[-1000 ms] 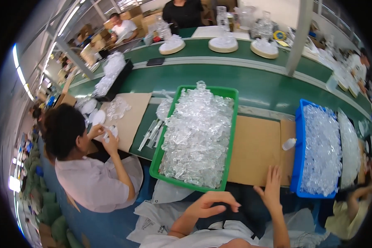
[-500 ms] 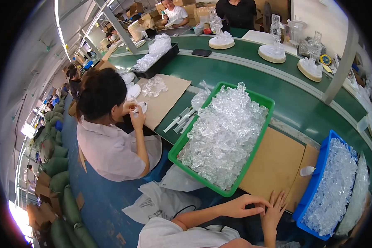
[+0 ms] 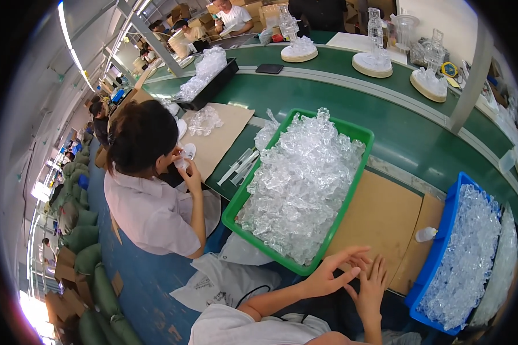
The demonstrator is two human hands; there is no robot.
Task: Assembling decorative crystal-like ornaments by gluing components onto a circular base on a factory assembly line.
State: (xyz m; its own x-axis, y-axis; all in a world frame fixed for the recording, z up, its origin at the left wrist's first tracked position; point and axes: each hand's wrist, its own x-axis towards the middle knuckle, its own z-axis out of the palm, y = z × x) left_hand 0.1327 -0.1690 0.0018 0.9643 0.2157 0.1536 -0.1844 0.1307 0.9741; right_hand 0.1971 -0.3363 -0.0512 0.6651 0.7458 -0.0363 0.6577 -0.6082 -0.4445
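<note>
My left hand (image 3: 332, 275) hovers over the near edge of a brown cardboard sheet (image 3: 380, 208), fingers apart and nothing visible in them. Close beside it, my right hand (image 3: 369, 290) is open, its fingers stretched toward the board and its thumb near the left fingertips. Whether the two hands touch I cannot tell. A green tray (image 3: 360, 178) heaped with clear plastic parts (image 3: 308, 187) stands left of the sheet. To the right is a blue bin (image 3: 423, 279) full of small clear pieces (image 3: 463, 253). A small translucent bottle (image 3: 426, 234) lies against that bin.
At left a co-worker (image 3: 149, 190) handles a small white piece. Syringes (image 3: 239, 168) lie beside the green tray. Behind runs a green conveyor (image 3: 403, 123) with round white bases (image 3: 371, 64) carrying clear parts, and a metal post (image 3: 472, 80). White plastic bags (image 3: 230, 282) hang below the tray.
My hands have shifted slightly left and up. The left fingers have spread apart, and the right hand's thumb has come out from its side. The whole view has tilted a little.
</note>
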